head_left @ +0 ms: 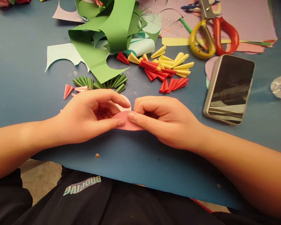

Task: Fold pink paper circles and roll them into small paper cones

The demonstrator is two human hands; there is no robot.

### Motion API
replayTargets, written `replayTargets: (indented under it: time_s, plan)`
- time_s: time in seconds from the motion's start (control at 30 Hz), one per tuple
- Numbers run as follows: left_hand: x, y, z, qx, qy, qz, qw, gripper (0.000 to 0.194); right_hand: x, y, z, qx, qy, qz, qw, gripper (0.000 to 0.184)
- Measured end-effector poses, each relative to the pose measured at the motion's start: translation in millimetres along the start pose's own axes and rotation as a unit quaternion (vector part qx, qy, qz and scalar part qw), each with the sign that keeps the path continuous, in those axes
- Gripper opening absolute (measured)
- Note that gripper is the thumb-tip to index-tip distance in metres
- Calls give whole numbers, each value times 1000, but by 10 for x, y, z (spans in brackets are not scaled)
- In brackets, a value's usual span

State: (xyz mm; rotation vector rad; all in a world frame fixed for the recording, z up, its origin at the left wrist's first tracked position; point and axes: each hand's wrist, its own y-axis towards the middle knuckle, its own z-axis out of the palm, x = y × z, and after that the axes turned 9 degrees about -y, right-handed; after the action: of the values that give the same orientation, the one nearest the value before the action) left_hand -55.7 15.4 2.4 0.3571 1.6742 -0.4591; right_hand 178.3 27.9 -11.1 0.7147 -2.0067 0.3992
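Observation:
A pink paper piece (131,125) with a rounded outline is held between both hands near the front of the table. My left hand (86,115) has its thumb on the left part of the paper, its fingers curving behind. My right hand (170,120) pinches the right part between thumb and bent fingers. A paler pink surface (125,102) shows behind it; I cannot tell whether it is the same sheet. Just beyond my left hand lie rolled green paper cones (110,82) and several pink cones (68,91).
Red paper cones (175,85) and yellow cones (182,65) are heaped beyond my hands. Green paper offcuts (117,28) lie at the back. Scissors (206,34) with yellow and red handles rest on paper sheets. A phone (230,89) lies at right on the blue table (135,156).

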Motion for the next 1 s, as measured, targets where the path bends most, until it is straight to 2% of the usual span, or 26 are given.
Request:
replayTargets:
  time_s: [0.07, 0.17, 0.33, 0.53, 0.67, 0.77, 1.0]
  plan:
    - [11, -7, 14, -2, -8, 8, 1000, 20, 3, -1, 1, -9, 9, 6, 1000, 34]
    - [9, -29, 31, -39, -31, 15, 999, 17, 4, -11, 17, -20, 34, 23, 999, 30]
    - [2, -52, 38, -70, -58, 4, 996, 25, -5, -31, 67, -56, 18, 18, 998, 29]
    - [5, -18, 53, -21, -76, -24, 997, 21, -8, -43, 92, -86, 32, 48, 995, 23]
    - [40, -21, 67, 1, -61, 3, 998, 20, 7, -42, 96, -92, 8, 43, 995, 30]
    - [83, -40, 77, 7, -45, 18, 999, 20, 24, -39, 106, -93, -13, 38, 995, 29]
    - [121, -48, 100, 6, 28, 55, 998, 24, 42, -41, 133, -99, -54, 30, 993, 36]
